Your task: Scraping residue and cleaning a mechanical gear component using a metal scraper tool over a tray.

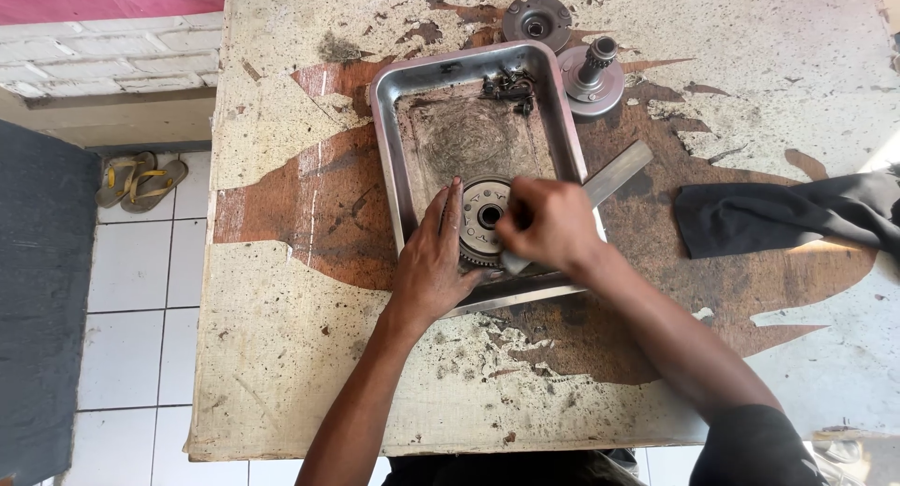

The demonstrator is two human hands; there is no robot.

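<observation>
Both forearms reach in from the near edge of the worn, paint-flaked table [281,355] to a shallow metal tray [384,120] near its middle. At the tray's near end lies a round toothed clutch gear [483,214], flat on the tray floor, with a dark central bore. The left hand [433,261] lies with fingers pressed together and extended along the gear's left rim, touching it and bracing it. The right hand [548,225] is curled closed around the grey handle of a flat tool [614,175], seemingly a brush, whose far end juts over the tray's right rim; the working end is hidden under the fist, just beside the gear's right edge.

By its look the gear is solid steel: heavy for its size, rigid, not fragile, and probably oily and slippery, so the toothed rim or the bore would give the surest hold.

Small dark fasteners [508,83] sit in the tray's far corner. Beyond the far rim rest a round hub [536,22] and a shafted disc [592,72]; a black rag [787,214] lies toward the right edge. Sandals [141,179] sit on the tiled floor left.
</observation>
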